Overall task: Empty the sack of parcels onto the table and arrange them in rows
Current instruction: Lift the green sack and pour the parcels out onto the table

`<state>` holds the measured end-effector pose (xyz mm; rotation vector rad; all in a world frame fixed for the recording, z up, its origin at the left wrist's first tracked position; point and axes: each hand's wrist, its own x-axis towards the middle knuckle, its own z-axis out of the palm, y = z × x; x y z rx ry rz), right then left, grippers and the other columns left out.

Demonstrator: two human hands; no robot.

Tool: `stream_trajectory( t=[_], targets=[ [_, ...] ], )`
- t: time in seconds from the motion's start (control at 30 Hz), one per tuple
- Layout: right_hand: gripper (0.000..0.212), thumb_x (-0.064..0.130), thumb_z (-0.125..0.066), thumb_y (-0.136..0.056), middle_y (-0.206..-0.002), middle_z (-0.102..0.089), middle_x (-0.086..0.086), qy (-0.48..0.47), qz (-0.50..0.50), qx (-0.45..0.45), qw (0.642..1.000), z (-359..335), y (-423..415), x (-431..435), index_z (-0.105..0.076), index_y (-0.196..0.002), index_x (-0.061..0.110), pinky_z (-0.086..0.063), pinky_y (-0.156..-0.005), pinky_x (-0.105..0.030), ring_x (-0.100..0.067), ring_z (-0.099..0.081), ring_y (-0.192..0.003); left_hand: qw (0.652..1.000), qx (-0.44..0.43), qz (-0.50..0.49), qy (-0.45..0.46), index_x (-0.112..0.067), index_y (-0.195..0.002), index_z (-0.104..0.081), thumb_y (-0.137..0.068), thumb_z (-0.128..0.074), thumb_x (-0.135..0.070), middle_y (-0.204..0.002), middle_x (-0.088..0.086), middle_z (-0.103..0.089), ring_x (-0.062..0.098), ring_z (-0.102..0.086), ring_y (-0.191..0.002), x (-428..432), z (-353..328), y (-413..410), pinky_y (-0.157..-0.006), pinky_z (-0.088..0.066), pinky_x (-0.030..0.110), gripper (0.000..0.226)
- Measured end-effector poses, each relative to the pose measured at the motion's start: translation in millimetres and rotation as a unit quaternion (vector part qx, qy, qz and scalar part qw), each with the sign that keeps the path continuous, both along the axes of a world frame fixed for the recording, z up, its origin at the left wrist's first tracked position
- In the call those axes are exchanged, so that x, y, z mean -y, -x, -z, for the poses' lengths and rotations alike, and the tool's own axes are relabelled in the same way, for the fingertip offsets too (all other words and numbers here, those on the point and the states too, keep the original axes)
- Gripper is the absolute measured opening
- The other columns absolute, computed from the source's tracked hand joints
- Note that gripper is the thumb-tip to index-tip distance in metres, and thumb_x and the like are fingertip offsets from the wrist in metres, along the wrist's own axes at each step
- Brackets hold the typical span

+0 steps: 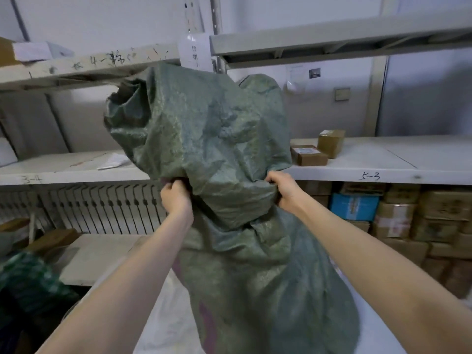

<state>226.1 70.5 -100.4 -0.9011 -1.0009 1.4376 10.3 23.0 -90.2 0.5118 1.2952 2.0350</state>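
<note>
A large green woven sack (209, 139) fills the middle of the head view, held up in front of me. Its upper part bulges at shelf height and its lower part hangs down toward the white table (378, 328). My left hand (175, 196) grips a bunched fold on the sack's left side. My right hand (283, 190) grips a fold on its right side. Both arms reach forward at about the same height. What is inside the sack is hidden.
Metal shelving (357, 169) stands right behind the sack; two small cardboard boxes (319, 150) sit on its middle board. Stacked cartons (421, 221) fill the lower right shelf. A green striped bag (28, 282) lies at lower left beside a low white board (94, 256).
</note>
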Motion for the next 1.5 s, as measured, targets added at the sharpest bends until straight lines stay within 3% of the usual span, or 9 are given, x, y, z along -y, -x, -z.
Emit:
stream_trajectory(
  t=[0.1,0.2,0.4,0.57,0.77,0.97,1.13,1.4,1.5],
  targets=[
    [0.046,-0.006,-0.046,-0.081,-0.056,-0.03,-0.002,-0.06,0.009,0.112,0.992,-2,-16,2,-0.037,-0.044,0.02,-0.022,-0.055,-0.03,-0.014,-0.029,-0.056,1.0,0.028,-0.009,0.004,-0.001,-0.144,-0.033,-0.101,-0.028,-0.019,-0.148,0.02,-0.038,0.033,-0.042,-0.131,-2,-16,-15,-0.101,-0.037,0.035,0.047],
    [0.041,0.001,-0.052,-0.083,-0.057,-0.029,-0.003,-0.095,0.013,0.25,0.963,-17,-32,5,-0.038,-0.049,0.019,-0.021,-0.057,-0.032,-0.014,-0.028,-0.054,0.994,0.059,-0.095,-0.008,-0.012,-0.149,-0.021,-0.103,-0.027,-0.018,-0.156,0.014,-0.019,0.027,-0.032,-0.137,-3,-31,-25,-0.1,-0.03,0.025,0.047],
    [0.034,0.008,-0.06,-0.083,-0.05,-0.05,-0.006,-0.119,0.118,0.374,0.912,-29,-65,-2,-0.052,-0.05,0.01,-0.04,-0.059,-0.026,-0.017,-0.047,-0.052,0.976,-0.067,-0.179,-0.1,-0.01,-0.144,-0.039,-0.098,-0.038,-0.043,-0.147,0.017,-0.035,0.028,-0.037,-0.133,-2,-51,-13,-0.102,-0.029,0.025,0.056],
    [0.043,0.005,-0.063,-0.078,-0.049,-0.033,0.0,-0.157,0.181,0.429,0.871,-29,-67,-1,-0.034,-0.048,0.015,-0.029,-0.05,-0.026,-0.014,-0.033,-0.049,0.981,-0.161,-0.097,0.057,-0.016,-0.146,-0.034,-0.075,-0.058,-0.069,-0.149,0.005,-0.038,0.03,-0.032,-0.138,-14,-81,-9,-0.112,-0.029,0.047,0.092],
    [0.012,0.009,-0.065,-0.077,-0.088,-0.058,-0.002,-0.13,0.259,0.426,0.857,-35,-59,-8,-0.056,-0.083,0.014,-0.043,-0.071,-0.029,-0.022,-0.054,-0.089,0.982,-0.163,-0.088,0.045,-0.027,-0.084,-0.062,-0.086,-0.063,-0.034,-0.111,0.003,-0.066,0.027,-0.053,-0.119,-19,-92,6,-0.095,-0.048,0.043,0.008],
    [0.048,0.024,-0.046,-0.098,-0.145,-0.036,-0.013,-0.168,0.296,0.333,0.879,-77,-34,-24,-0.035,-0.14,0.006,-0.032,-0.105,-0.038,-0.03,-0.038,-0.132,0.982,-0.169,-0.082,0.019,-0.009,-0.111,-0.056,-0.1,-0.04,-0.017,-0.112,0.01,-0.059,0.03,-0.056,-0.108,-11,-95,4,-0.078,-0.039,0.032,0.022],
    [0.093,0.061,-0.056,-0.085,-0.16,-0.021,-0.003,-0.194,0.216,0.4,0.869,-110,-27,-47,-0.005,-0.154,0.023,-0.024,-0.116,-0.05,-0.033,-0.023,-0.144,0.982,-0.159,-0.104,0.015,-0.007,-0.125,-0.047,-0.103,-0.035,-0.019,-0.123,0.011,-0.054,0.029,-0.053,-0.108,-8,-106,13,-0.081,-0.039,0.034,0.028],
    [0.08,0.031,-0.05,-0.089,-0.158,-0.02,-0.014,-0.168,0.099,0.531,0.825,-147,-17,-73,-0.003,-0.154,0.032,-0.019,-0.115,-0.043,-0.035,-0.009,-0.146,0.971,-0.209,-0.119,-0.005,-0.011,-0.102,-0.043,-0.101,-0.04,-0.019,-0.101,0.01,-0.051,0.033,-0.055,-0.1,-11,-106,25,-0.084,-0.043,0.04,0.009],
    [0.056,0.037,-0.047,-0.09,-0.146,-0.041,-0.017,-0.18,0.083,0.64,0.742,-152,-17,-80,-0.036,-0.144,0.036,-0.033,-0.108,-0.043,-0.036,-0.028,-0.139,0.97,-0.219,-0.105,0.003,-0.009,-0.11,-0.041,-0.102,-0.039,-0.024,-0.105,0.012,-0.051,0.032,-0.054,-0.102,-13,-109,30,-0.086,-0.041,0.04,0.017]
  ],
)
